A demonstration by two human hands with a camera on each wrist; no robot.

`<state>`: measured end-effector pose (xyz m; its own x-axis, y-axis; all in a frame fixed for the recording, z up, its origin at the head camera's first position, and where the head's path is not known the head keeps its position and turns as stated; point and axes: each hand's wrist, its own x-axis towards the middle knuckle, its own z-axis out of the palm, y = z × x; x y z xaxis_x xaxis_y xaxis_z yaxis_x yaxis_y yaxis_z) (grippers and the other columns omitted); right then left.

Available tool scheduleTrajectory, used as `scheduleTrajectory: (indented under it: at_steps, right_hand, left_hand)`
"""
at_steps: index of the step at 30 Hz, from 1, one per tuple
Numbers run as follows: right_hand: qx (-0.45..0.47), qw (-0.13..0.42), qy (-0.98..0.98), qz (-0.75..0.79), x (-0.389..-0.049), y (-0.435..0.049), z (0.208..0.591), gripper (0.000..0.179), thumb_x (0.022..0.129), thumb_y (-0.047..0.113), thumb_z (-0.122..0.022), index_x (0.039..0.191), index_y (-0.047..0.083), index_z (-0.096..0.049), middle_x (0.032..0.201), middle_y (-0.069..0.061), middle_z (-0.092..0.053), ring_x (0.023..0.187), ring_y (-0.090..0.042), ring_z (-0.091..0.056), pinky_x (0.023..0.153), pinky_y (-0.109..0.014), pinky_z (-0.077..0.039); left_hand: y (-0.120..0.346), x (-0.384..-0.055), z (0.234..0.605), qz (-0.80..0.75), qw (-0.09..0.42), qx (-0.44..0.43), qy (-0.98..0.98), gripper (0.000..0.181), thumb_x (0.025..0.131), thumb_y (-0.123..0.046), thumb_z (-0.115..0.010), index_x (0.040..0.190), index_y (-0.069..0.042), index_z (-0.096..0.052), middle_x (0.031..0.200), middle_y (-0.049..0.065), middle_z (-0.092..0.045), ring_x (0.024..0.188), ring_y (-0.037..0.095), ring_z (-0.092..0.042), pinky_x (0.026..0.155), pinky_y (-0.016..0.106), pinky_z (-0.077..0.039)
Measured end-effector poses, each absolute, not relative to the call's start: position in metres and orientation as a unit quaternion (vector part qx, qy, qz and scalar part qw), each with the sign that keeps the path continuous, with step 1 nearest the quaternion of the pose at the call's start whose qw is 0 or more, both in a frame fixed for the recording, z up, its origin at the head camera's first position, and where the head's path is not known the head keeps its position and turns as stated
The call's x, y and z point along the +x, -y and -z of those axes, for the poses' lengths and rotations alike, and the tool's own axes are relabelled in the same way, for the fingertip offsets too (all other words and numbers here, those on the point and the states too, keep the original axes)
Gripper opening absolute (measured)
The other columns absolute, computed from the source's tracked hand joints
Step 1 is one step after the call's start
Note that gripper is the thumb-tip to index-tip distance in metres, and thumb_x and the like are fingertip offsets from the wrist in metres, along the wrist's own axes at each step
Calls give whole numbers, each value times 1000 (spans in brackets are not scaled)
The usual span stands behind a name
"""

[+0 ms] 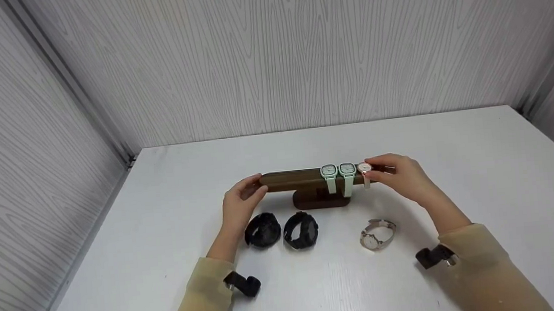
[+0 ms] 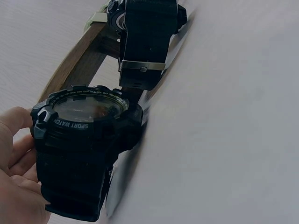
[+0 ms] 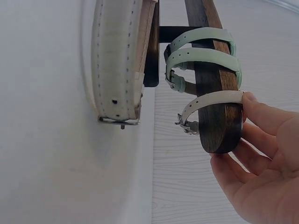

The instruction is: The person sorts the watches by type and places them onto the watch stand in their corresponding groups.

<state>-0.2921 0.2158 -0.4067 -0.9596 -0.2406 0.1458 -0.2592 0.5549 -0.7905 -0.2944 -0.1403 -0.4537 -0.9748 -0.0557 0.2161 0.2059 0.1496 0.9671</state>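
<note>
A dark wooden watch stand [image 1: 289, 180] stands on the table, its horizontal bar raised over a rounded base. My left hand [image 1: 238, 206] grips the bar's left end between thumb and fingers. At the other end, my right hand [image 1: 408, 180] pinches a small white-strapped watch [image 3: 217, 98] looped around the bar, thumb at its face and fingers around the bar's end. Inward of it hang two mint-green watches, one [image 1: 347, 170] beside the white watch and another [image 1: 328, 172] farther left.
Two black sport watches lie in front of the stand, one [image 1: 263, 231] close by my left wrist and one [image 1: 301, 230] beside it. A pale-strapped watch [image 1: 378, 235] rests on the white table [image 1: 328, 286] toward the right. Panelled walls [image 1: 268, 56] enclose the table.
</note>
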Motion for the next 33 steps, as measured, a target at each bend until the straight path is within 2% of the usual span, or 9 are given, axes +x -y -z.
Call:
scheduleTrajectory:
  at_steps: [7,13,18,21,23,27,33]
  right_hand:
    - [148,9,887,-437,-293,-219,406,46,90,28,-69,129,5,-60,129,-15,-56,120,-34,-53,94,-42,-48]
    - [139,-1,892,-430,-291,-226,397,52,92,37,-64,131,5,-56,131,-18,-55,120,-37,-52,97,-48,-45]
    - [153,7,905,-396,-284,-229,383,34,93,34,-64,116,9,-65,111,-9,-66,102,-29,-60,85,-44,-50]
    - [189,-30,906,-377,-278,-229,376,23,92,28,-66,106,10,-68,94,-3,-68,90,-24,-62,76,-38,-50]
    - [222,-71,900,-367,-274,-228,373,20,91,25,-67,104,9,-68,89,-2,-67,86,-24,-63,74,-37,-50]
    - [284,-141,887,-335,-271,-222,376,21,90,25,-69,102,8,-68,88,0,-68,84,-19,-64,73,-34,-52]
    - [330,-190,876,-296,-270,-210,387,22,87,23,-72,101,6,-69,88,5,-68,83,-11,-64,72,-28,-53]
  left_hand:
    - [141,-295,454,651,91,-44,753,41,86,-18,-73,124,-5,-63,125,11,-60,115,23,-57,93,31,-49]
    - [140,-295,455,653,91,-48,750,41,86,-18,-73,124,-4,-63,123,11,-61,114,23,-58,93,32,-49]
    - [140,-295,454,652,91,-46,752,40,86,-17,-73,124,-5,-63,123,10,-61,114,21,-58,93,31,-49]
    - [140,-295,454,652,93,-45,751,40,87,-16,-73,123,-5,-64,123,11,-61,114,21,-58,92,30,-49]
    - [141,-295,454,652,94,-44,751,39,87,-16,-72,123,-4,-63,123,11,-61,113,22,-58,92,30,-49]
    - [141,-294,454,653,93,-47,750,40,87,-16,-72,124,-5,-63,124,11,-61,113,22,-58,92,30,-49]
    - [141,-293,454,658,85,-50,747,42,87,-17,-73,125,-4,-62,126,13,-59,116,23,-57,94,30,-48]
